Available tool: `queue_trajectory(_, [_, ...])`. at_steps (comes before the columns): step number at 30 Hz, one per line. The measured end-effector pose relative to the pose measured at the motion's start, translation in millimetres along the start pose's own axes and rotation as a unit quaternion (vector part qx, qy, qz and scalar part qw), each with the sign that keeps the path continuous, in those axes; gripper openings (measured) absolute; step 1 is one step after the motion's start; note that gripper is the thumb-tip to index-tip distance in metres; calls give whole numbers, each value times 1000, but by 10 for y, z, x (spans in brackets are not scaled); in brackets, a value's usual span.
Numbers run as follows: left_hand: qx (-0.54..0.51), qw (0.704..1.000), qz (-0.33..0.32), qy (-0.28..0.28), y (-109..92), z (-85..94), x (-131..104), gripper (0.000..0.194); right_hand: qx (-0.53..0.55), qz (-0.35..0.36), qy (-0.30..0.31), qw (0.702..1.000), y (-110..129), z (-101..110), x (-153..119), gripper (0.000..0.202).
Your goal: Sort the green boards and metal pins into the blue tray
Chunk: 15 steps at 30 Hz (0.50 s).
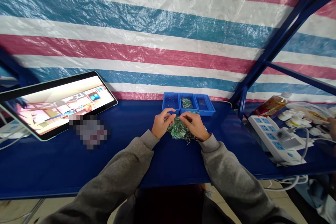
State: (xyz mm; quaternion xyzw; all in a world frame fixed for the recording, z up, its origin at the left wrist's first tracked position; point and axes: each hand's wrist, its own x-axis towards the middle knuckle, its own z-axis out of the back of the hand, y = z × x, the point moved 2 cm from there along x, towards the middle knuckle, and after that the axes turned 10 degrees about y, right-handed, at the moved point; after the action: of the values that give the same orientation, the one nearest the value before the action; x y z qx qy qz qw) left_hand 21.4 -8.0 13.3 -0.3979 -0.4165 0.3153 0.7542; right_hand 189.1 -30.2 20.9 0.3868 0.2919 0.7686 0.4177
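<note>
A pile of small green pieces (pixel 177 130), mixed with thin metallic pins (pixel 188 138), lies on the blue table. My left hand (pixel 160 123) is at the left edge of this pile, its thumb and fingers bent together. From the right, my right hand (pixel 196 126) reaches over the pile with thumb and forefinger pinched. Whatever the fingertips hold is too small to make out. Just behind the hands stand three joined blue trays. The left tray (pixel 166 102) has a few thin pins, the middle tray (pixel 193 100) green pieces, and the right tray (pixel 208 106) a few small bits.
On the left a tablet (pixel 60 103) leans back, showing a video, with a blurred patch (pixel 91 133) beside it. A white power strip (pixel 275 141), cables and a bottle (pixel 271 105) are at the right. A blue metal frame (pixel 262 59) rises there before a striped sheet (pixel 157 35).
</note>
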Motion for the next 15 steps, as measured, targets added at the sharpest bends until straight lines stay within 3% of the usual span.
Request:
queue_trajectory(4, [23, 999, -23, -4, 28, 6, 19, 29, 7, -25, -32, 999, -10, 43, -9, 33])
queue_trajectory(15, [62, 997, -33, -20, -2, 19, 6, 36, 22, -10, -22, 999, -29, 9, -3, 26])
